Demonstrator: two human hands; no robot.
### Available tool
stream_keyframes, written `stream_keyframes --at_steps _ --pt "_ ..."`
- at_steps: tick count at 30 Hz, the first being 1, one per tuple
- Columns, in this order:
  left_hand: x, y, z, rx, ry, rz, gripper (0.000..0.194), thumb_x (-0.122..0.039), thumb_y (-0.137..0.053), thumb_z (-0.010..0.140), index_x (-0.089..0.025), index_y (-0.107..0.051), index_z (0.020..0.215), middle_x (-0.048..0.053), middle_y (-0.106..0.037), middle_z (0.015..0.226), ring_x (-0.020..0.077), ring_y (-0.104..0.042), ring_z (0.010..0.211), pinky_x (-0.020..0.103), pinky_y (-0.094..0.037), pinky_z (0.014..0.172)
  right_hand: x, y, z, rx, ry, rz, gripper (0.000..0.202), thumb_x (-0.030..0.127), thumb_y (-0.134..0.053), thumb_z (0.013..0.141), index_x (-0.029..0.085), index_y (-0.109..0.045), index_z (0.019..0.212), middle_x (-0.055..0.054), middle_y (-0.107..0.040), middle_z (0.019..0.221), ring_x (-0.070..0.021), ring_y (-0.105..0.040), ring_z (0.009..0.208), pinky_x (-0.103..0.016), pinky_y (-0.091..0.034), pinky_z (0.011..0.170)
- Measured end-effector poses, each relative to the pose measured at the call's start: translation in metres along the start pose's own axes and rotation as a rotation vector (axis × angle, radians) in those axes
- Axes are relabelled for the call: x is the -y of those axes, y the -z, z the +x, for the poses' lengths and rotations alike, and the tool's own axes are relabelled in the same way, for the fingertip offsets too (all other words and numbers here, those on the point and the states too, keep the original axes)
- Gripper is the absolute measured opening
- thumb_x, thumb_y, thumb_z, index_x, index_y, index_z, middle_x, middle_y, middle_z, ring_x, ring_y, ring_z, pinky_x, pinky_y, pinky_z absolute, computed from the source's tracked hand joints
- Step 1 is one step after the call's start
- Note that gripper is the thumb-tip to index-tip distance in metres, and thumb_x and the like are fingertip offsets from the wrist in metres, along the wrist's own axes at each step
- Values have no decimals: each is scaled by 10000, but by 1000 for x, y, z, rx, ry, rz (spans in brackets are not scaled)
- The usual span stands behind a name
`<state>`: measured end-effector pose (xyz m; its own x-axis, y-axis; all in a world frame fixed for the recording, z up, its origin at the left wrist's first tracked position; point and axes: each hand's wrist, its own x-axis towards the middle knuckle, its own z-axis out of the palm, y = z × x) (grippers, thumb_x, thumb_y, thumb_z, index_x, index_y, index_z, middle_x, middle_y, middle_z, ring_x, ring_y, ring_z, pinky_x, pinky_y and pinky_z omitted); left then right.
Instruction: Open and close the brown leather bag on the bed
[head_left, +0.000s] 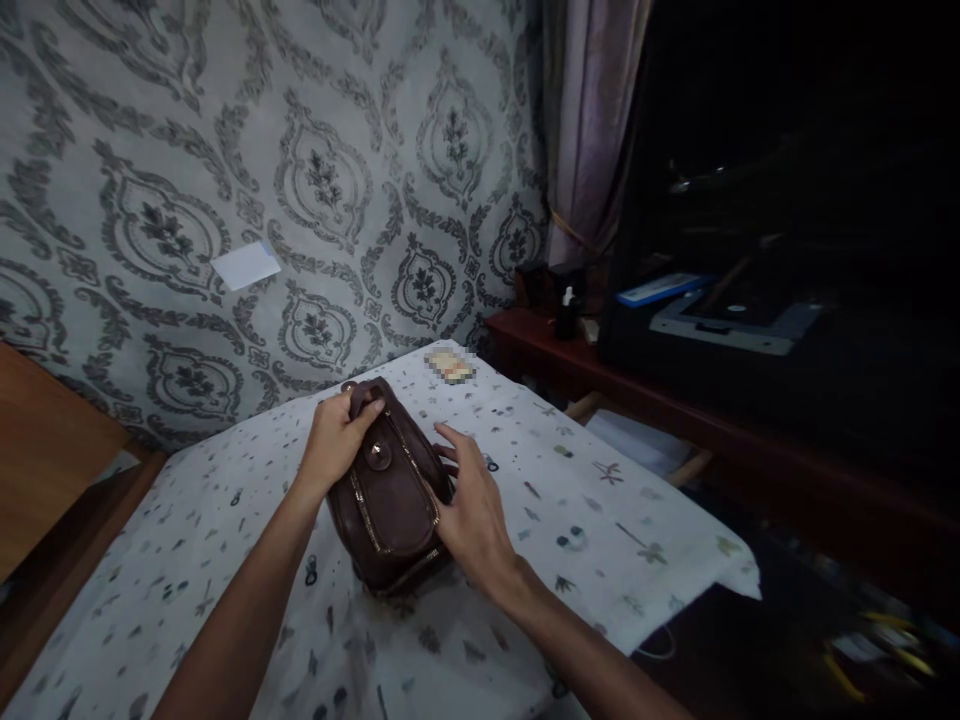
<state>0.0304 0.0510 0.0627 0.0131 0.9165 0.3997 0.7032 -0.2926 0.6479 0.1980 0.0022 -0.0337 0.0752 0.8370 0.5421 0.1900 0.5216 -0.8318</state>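
Blurred and cut off
The item at the tablecloth's far corner is pixelated; the bag hides fingers of the left hand; both forearms leave below.

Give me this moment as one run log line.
left hand: gripping brown bag by its top end | right hand: against bag's side | bag: on patterned tablecloth | pixelated item: near far corner

On our surface we have a white patterned cloth, with the brown bag on it and a blurred item near the far corner.
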Motion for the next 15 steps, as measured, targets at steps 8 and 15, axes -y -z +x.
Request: stream_keyframes --at_steps 8,15 --pt "-1 -2 -1 -13 -37 2 313 -452 -576 804 -187 -577 637 -21 -554 649 146 -479 648 269 -364 633 -3 4 -8 32 144 -65 361 207 -484 977 232 -549 1331 -104 -698 1271 -252 -681 1184 -425 -578 1019" --pt "-4 1 -5 7 -55 8 318 -447 -575 828 -183 -564 651 -33 -529 631 136 -464 640 264 -354 632 -14 -3 -7 -36 94 -40 371 245 -599 915 218 -585 1285 -105 -730 1211 -269 -715 1114 -430 -602 977"
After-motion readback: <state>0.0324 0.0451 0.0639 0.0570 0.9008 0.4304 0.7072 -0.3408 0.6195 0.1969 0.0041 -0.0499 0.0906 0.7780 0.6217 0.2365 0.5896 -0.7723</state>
